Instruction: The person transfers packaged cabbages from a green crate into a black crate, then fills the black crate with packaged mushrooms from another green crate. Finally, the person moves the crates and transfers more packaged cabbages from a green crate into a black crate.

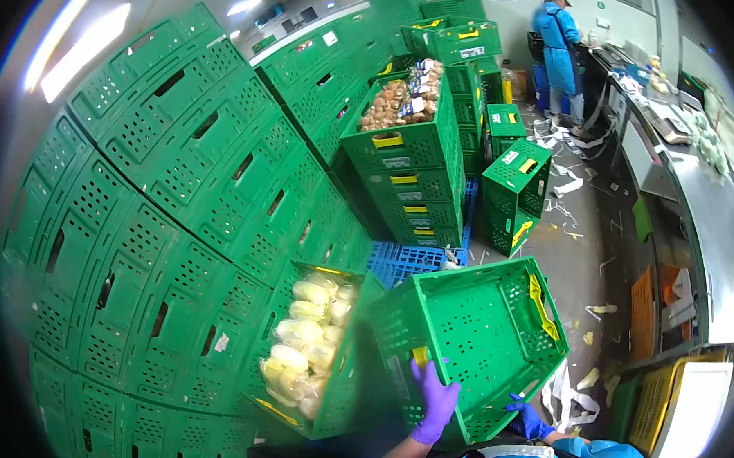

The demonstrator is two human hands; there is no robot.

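Observation:
I hold an empty green plastic crate, tilted, with its open top facing me. My left hand, in a purple glove, grips its near left rim. My right hand, in a blue glove, grips the lower right edge and is partly hidden under the crate. Just left of it stands another green crate filled with bagged pale yellow produce.
Tall stacks of green crates wall off the left. A stack topped by a crate of brown produce stands ahead on a blue pallet. A loose crate sits on the littered floor. A person in blue stands at the counter on the right.

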